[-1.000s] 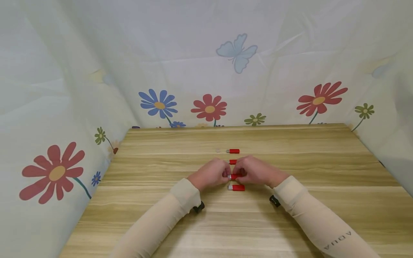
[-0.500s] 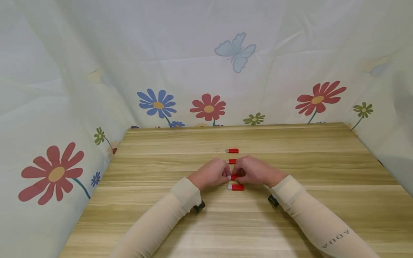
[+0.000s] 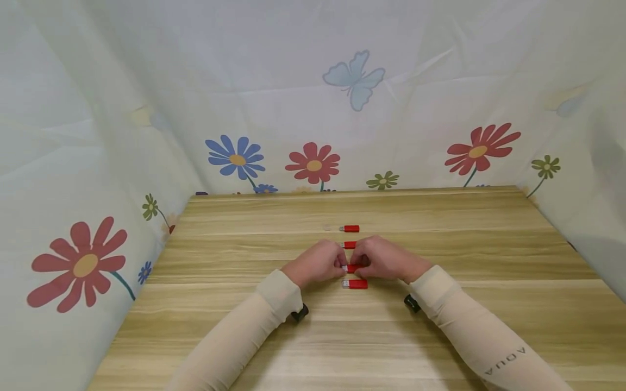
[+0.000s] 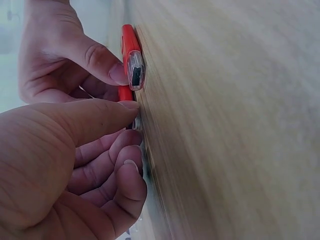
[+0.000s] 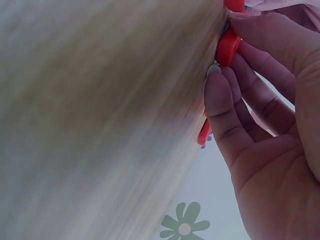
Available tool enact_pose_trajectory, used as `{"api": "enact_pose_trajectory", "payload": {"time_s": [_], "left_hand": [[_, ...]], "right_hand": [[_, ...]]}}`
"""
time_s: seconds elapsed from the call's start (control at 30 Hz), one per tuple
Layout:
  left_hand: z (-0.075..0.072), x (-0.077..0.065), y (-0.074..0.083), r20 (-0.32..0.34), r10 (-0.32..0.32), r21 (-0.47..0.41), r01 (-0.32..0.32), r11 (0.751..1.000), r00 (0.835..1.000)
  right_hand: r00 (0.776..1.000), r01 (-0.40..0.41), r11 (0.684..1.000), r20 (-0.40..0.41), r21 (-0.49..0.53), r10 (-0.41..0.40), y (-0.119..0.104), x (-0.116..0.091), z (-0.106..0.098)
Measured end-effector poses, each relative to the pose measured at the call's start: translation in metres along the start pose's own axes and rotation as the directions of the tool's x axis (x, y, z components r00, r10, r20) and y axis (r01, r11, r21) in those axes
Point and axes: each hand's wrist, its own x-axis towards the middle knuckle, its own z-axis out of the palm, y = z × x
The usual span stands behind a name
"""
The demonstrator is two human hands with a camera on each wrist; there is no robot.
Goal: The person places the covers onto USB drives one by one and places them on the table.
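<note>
Both hands meet over a red USB stick in a column of several on the table. My right hand pinches its red body between thumb and fingers. With thumb and forefinger, my left hand pinches the stick's left end, mostly hidden by the fingertips in the left wrist view. Just nearer lies another red USB stick, its connector under a clear cap. Beyond the hands are a partly covered red USB stick and the farthest USB stick, whose metal connector points left.
A faint clear piece, too small to identify surely, lies left of the farthest stick. The wood-grain table ends at a flower-printed curtain behind and at both sides. Dark wrist devices hang under the cuffs.
Both hands keep their hold on the same USB stick with barely any movement. The whole scene shifts slightly left in the head view.
</note>
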Motion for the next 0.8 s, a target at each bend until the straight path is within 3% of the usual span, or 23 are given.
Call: {"api": "enact_pose_trajectory", "payload": {"time_s": [0.8], "left_hand": [[-0.0012, -0.0024, -0.0016, 0.005, -0.021, -0.027, 0.021, 0.999, 1.000]], "right_hand": [[1.000, 0.005, 1.000, 0.008, 0.000, -0.005, 0.0008, 0.0012, -0.0003]]}}
